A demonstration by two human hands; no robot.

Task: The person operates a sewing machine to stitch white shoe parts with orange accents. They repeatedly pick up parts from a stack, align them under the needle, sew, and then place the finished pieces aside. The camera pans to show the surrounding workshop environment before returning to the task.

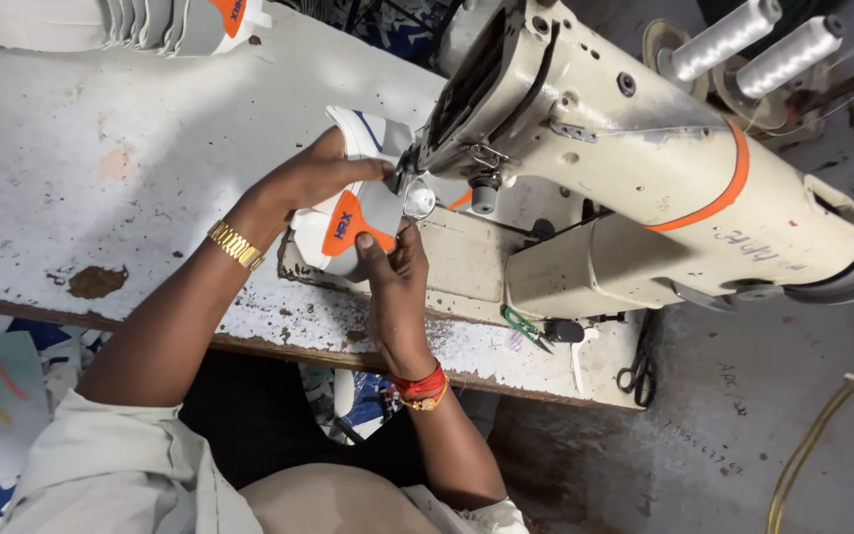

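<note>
At the needle end of the cream-coloured industrial sewing machine (635, 188), both hands are pinching a white, grey and orange shoe-upper panel of synthetic material (353, 222). The left hand (313, 180) is lying over the panel's far side, its grip closed, with fingertips pressing the material just beside the presser foot. The right hand (397, 287) is coming up from the near edge, thumb on top of the orange patch, fingers hidden underneath, its grip clamped on the panel too. Fingertips are sitting very close to the needle, so a slip or a sudden start could catch one; uneven pull between the hands could also skew the seam. Around them, the worn white table (101, 168) is carrying a stack of similar grey and orange panels (175, 22) at its far edge, and two white thread cones (758, 40) are standing behind the machine.
</note>
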